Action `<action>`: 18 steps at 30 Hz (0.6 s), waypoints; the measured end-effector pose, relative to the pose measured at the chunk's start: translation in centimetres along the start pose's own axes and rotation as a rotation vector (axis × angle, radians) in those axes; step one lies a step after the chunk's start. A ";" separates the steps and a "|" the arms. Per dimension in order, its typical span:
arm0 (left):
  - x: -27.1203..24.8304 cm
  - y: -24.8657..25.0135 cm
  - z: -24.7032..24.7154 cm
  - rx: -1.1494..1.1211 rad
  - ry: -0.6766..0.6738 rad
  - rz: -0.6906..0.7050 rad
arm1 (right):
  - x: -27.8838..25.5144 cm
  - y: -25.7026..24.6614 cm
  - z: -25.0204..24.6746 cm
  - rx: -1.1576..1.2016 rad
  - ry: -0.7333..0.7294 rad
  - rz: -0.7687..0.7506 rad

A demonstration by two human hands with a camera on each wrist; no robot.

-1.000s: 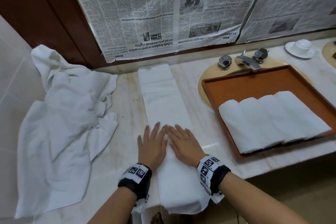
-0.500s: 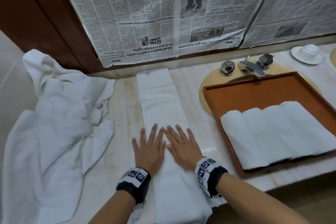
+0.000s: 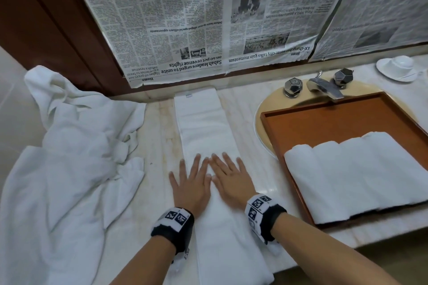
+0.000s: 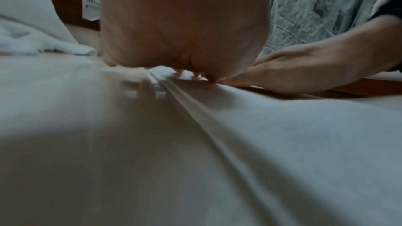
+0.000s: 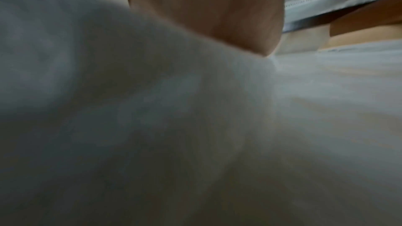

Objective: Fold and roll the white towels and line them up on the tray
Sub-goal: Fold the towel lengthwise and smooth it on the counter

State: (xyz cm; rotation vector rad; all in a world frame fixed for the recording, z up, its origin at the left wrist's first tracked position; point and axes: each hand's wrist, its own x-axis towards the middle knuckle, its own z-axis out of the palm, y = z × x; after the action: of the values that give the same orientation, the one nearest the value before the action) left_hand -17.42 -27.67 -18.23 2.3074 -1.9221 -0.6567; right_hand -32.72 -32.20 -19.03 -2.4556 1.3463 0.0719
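A white towel folded into a long narrow strip (image 3: 203, 127) lies on the marble counter, running from the wall to the front edge and hanging over it. My left hand (image 3: 192, 183) and right hand (image 3: 229, 178) lie flat on it side by side, fingers straight and spread, pressing the middle of the strip. The left wrist view shows the strip's layered edge (image 4: 217, 135) beside my palm (image 4: 185, 23). In the right wrist view my palm (image 5: 206, 6) rests on blurred white cloth (image 5: 152, 109). Several rolled white towels (image 3: 356, 176) lie side by side in the brown wooden tray (image 3: 324, 118).
A heap of loose white towels (image 3: 64, 157) covers the counter's left side. The tray sits over a sink with a metal tap (image 3: 324, 85) and two knobs. A white cup and saucer (image 3: 400, 68) stand far right. Newspaper (image 3: 208, 18) covers the wall behind.
Both hands have slid a little farther along the strip away from me, still flat on it. The head camera has moved closer and tilted, shifting the scene.
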 end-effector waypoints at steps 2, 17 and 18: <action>0.5 -0.1 0.4 0.009 -0.011 -0.031 | 0.9 0.3 -0.4 -0.005 -0.021 0.033; -3.5 -0.8 0.0 0.085 -0.107 0.051 | -3.0 0.1 1.1 0.013 0.005 0.022; -3.3 -1.0 0.3 0.097 -0.105 0.038 | -2.8 0.1 1.0 -0.001 -0.022 0.020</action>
State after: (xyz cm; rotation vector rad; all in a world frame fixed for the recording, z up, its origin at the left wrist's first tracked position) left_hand -17.07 -24.27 -17.91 2.3294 -2.0829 -0.7095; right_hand -34.22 -29.64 -19.47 -2.4350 1.3614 0.1044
